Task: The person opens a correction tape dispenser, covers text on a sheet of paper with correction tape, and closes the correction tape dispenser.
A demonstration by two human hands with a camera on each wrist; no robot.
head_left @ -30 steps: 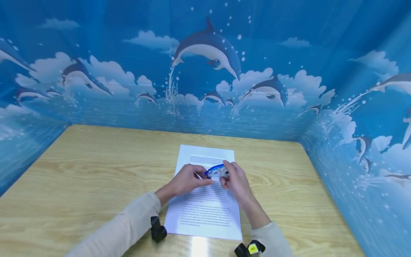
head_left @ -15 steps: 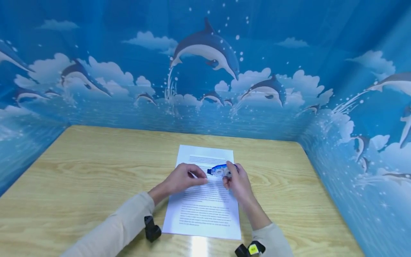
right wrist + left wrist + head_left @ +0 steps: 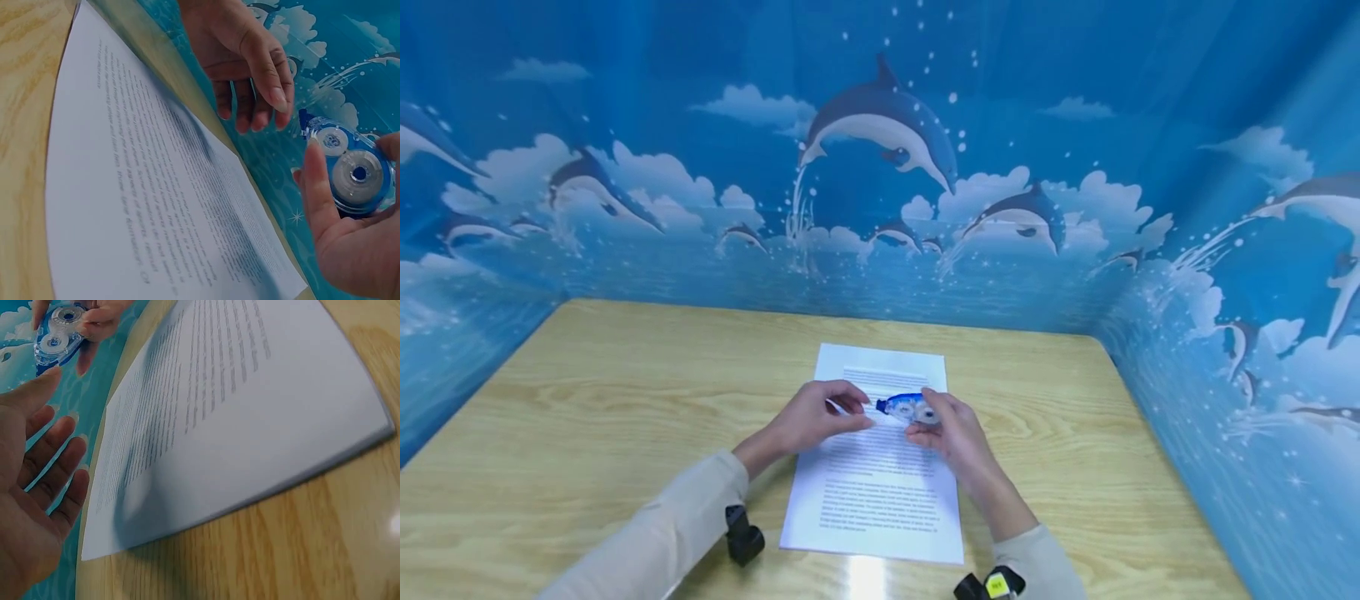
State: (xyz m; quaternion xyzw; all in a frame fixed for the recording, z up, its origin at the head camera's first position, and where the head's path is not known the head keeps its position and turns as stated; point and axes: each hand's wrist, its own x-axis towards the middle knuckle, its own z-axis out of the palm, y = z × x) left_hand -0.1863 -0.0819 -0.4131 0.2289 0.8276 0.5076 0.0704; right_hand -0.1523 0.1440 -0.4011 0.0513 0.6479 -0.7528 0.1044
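Observation:
A blue and clear correction tape dispenser [image 3: 904, 407] is held in my right hand [image 3: 958, 433], pinched between thumb and fingers above a printed sheet. Its two round reels show through the clear case in the right wrist view, and its dark blue tip [image 3: 304, 119] points toward my left hand. My left hand [image 3: 816, 414] hovers just left of that tip, fingers loosely bent and holding nothing; a small gap separates them in the right wrist view. Under both hands lies the white sheet stack [image 3: 880, 508], covered in lines of printed text.
The paper lies on a light wooden table [image 3: 647, 400]. A blue curtain [image 3: 715, 275] with dolphins and clouds rises behind the table and along its sides. Black wrist cameras [image 3: 743, 535] sit at both beige sleeves [image 3: 655, 525].
My left hand has drawn away to the left from the dispenser's tip. My right hand keeps hold of the correction tape dispenser, whose face now shows more of both reels.

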